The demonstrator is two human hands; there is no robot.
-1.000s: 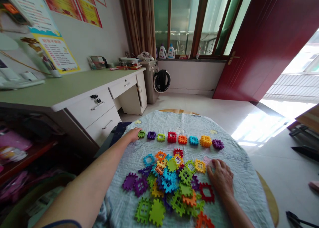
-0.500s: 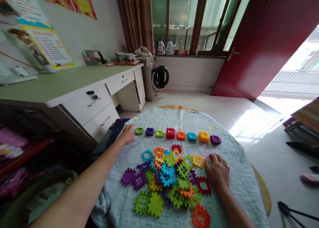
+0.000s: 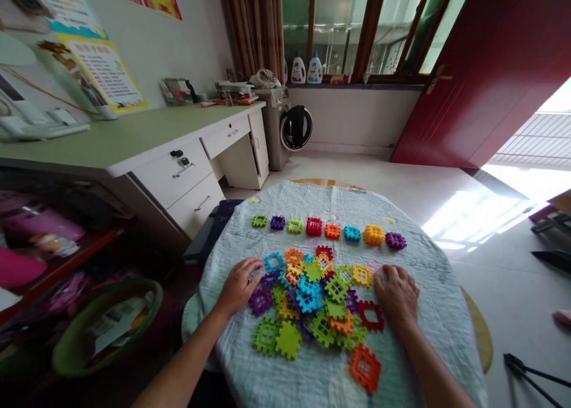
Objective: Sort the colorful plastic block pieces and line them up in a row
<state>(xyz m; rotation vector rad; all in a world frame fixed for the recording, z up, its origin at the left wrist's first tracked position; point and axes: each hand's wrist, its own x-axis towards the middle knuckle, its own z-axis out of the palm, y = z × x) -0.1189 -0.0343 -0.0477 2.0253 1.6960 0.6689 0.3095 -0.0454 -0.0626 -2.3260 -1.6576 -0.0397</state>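
Note:
My left hand (image 3: 241, 284) is at the left edge of a heap of plastic interlocking squares (image 3: 310, 298), thumb and forefinger apart. It hides the spot beside a purple window-pattern square (image 3: 261, 301). My right hand (image 3: 398, 294) lies on the cloth at the heap's right side, fingers loosely bent and holding nothing visible. Nearest to it are a yellow square (image 3: 361, 275) and a dark red frame (image 3: 370, 316). Behind the heap runs a row of small stacks, from a green stack (image 3: 259, 220) through a red stack (image 3: 314, 226) to a purple stack (image 3: 395, 240).
A pale blue cloth (image 3: 439, 336) covers the round table. To the left are a desk (image 3: 147, 143) with drawers and a green basket (image 3: 66, 360). A washing machine (image 3: 274, 128) with its door open stands behind. A red door (image 3: 482, 87) is at right.
My left hand has come back from the left end of the row to the heap's left edge, over where a purple square lay. My right hand stays put. The view has shifted slightly.

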